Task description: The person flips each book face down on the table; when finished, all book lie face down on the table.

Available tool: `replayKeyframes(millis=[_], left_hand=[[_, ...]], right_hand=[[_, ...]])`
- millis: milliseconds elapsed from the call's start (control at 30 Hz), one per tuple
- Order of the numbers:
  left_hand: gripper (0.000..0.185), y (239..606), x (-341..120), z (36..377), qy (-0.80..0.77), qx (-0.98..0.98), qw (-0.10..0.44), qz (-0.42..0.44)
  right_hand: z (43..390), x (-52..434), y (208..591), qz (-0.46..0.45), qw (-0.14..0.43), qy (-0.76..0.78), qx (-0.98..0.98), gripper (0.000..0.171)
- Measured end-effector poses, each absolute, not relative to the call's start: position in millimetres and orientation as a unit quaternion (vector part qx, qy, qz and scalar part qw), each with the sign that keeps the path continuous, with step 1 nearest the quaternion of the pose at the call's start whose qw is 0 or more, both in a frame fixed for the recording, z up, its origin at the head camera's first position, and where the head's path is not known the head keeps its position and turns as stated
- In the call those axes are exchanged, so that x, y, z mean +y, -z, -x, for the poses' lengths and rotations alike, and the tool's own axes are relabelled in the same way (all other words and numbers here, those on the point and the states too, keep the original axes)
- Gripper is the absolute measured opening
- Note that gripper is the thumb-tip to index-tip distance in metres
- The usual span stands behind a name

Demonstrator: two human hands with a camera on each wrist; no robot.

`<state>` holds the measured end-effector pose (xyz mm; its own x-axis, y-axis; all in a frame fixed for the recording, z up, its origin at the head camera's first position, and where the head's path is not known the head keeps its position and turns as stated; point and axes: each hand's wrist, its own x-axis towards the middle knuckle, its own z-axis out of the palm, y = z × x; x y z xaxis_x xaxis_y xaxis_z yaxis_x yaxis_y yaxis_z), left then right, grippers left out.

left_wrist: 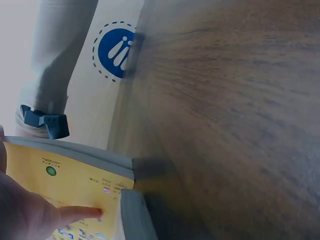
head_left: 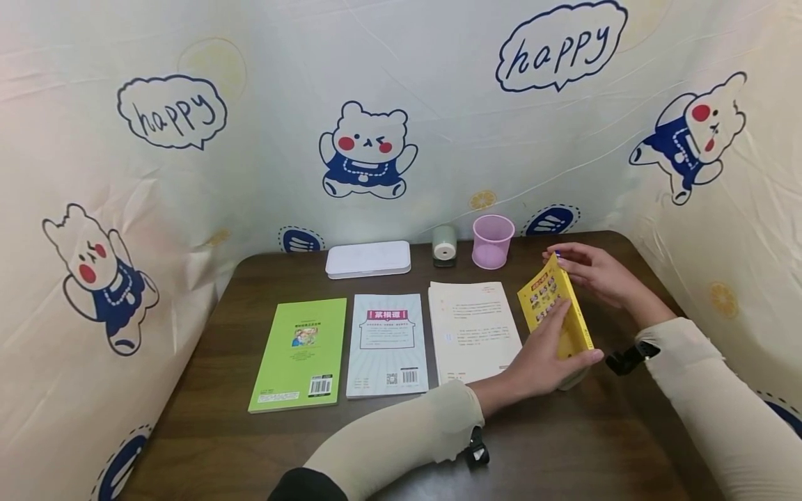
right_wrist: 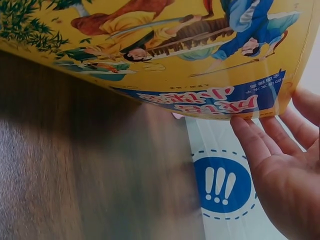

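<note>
On the dark wooden counter (head_left: 219, 431) a green book (head_left: 301, 353), a pale blue book (head_left: 387, 344) and a white booklet (head_left: 473, 330) lie side by side. Behind them sit a white case (head_left: 368, 259), a small green sharpener (head_left: 444, 246) and a pink cup (head_left: 492, 241).

The thin yellow paperback book (head_left: 556, 311) with cartoon pictures on its glossy cover stands tilted on edge on the brown wooden table, at about three o'clock of the white printed sheet, its cover facing left.
</note>
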<state>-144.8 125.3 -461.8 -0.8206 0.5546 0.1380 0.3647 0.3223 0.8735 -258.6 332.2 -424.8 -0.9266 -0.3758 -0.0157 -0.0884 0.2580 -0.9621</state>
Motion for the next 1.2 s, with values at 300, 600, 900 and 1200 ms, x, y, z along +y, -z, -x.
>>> replayKeyframes(millis=[300,600,900,1200], left_hand=[[0.086,468.4,128.8,151.7,-0.535,0.785,0.126,-0.286],[0.079,472.2,127.8,153.3,-0.491,0.796,0.161,-0.315],[0.089,476.9,130.5,155.3,-0.343,0.85,0.176,-0.359],[0.087,481.7,136.6,153.1,-0.209,0.89,0.196,-0.356]], right_hand=[[258.0,340.8,427.1,0.131,0.118,0.571,0.802,0.056],[259.3,347.4,435.0,0.112,0.14,0.545,0.819,0.058],[251.8,364.3,444.9,0.123,0.149,0.516,0.834,0.053],[255.4,380.3,451.4,0.091,0.189,0.505,0.837,0.056]])
